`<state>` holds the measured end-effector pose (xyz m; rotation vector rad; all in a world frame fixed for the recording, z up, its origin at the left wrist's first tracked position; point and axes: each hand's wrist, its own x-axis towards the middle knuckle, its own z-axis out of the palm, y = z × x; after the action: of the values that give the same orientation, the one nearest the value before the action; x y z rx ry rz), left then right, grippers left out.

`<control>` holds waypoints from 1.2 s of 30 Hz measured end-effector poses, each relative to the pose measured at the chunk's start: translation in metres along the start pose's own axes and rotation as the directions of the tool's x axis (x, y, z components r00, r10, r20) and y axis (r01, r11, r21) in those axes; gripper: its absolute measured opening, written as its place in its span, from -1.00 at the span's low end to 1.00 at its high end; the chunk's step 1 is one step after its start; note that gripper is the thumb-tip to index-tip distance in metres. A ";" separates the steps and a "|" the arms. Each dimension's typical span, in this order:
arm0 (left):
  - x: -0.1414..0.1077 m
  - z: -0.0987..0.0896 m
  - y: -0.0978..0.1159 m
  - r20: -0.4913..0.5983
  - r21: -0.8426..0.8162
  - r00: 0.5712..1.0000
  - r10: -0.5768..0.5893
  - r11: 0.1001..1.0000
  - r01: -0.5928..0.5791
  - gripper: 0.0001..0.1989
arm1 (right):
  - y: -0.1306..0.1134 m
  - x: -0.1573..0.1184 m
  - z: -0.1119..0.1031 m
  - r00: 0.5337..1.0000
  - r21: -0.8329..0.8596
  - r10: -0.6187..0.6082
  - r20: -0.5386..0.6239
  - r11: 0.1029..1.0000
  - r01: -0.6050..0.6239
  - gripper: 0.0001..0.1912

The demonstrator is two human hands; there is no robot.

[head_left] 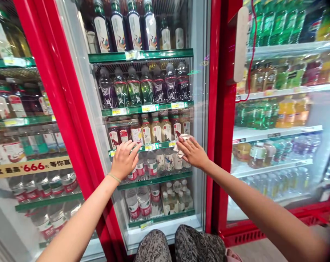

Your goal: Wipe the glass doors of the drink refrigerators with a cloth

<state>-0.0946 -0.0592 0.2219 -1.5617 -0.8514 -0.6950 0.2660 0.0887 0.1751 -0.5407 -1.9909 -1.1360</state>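
Observation:
My left hand (125, 160) lies against the glass door (200, 109) of a red-framed drinks fridge, fingers outstretched and nothing held. It wears a thin band (115, 178) at the wrist. Under the fingers of my right hand (192, 153) is a crumpled pale cloth (184, 137), pressed to the same door farther right; part of it is hidden by the palm. Behind the glass, both hands overlap a green shelf edge (162, 145) with price tags and a row of bottled drinks (156, 131).
More bottles (132, 87) fill the shelves above and below. A red-framed fridge door (64, 87) stands to the left. On the right are another stocked fridge (279, 134), a pale handle-like bar (240, 45) and a hanging red cord (253, 54). My knees (155, 245) are close to the door's base.

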 end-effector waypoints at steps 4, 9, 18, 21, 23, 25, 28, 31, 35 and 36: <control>0.006 0.013 0.011 0.001 -0.053 1.000 0.003 0.999 -0.003 -0.37 | 0.032 -0.050 0.000 0.978 -0.033 0.209 -0.028 0.977 -0.210 -0.18; 0.001 0.019 0.002 0.043 -0.133 0.999 -0.007 0.991 0.013 -0.35 | 0.005 -0.052 0.014 0.850 -0.002 0.514 -0.114 0.856 -0.517 -0.18; -0.028 -0.006 -0.038 0.036 0.017 0.999 0.018 1.000 -0.018 -0.36 | -0.146 0.063 0.033 0.986 0.165 0.134 -0.102 0.979 -0.117 -0.16; -0.040 -0.024 -0.062 0.029 0.101 0.998 -0.048 0.994 0.044 -0.38 | -0.192 0.095 0.038 0.988 0.227 -0.058 -0.140 0.970 0.089 -0.25; -0.048 -0.035 -0.077 0.021 0.125 0.997 -0.078 0.989 0.075 -0.39 | -0.210 0.115 0.040 0.964 0.258 -0.197 -0.177 0.936 0.238 -0.29; -0.055 -0.043 -0.087 0.018 0.105 0.995 -0.100 0.990 0.098 -0.37 | -0.213 0.141 0.038 0.933 0.263 -0.292 -0.210 0.902 0.341 -0.31; -0.062 -0.050 -0.092 0.011 0.042 0.994 -0.109 0.993 0.109 -0.33 | -0.190 0.198 0.025 0.937 0.219 -0.282 -0.208 0.920 0.325 -0.35; -0.064 -0.053 -0.092 -0.019 0.004 0.993 -0.117 0.993 0.117 -0.33 | -0.160 0.266 0.003 0.965 0.185 -0.193 -0.178 0.957 0.225 -0.35; -0.062 -0.056 -0.090 -0.050 -0.032 0.981 -0.188 0.982 0.186 -0.37 | -0.149 0.313 -0.013 0.980 0.197 -0.106 -0.168 0.971 0.139 -0.31; -0.062 -0.057 -0.090 -0.056 -0.039 0.978 -0.201 0.979 0.199 -0.38 | -0.152 0.311 -0.012 0.979 0.198 -0.102 -0.174 0.971 0.137 -0.30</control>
<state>-0.2018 -0.1183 0.2302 -1.4900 -0.9657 -0.9003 -0.0230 -0.0033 0.3426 -0.2140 -1.9913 -0.9919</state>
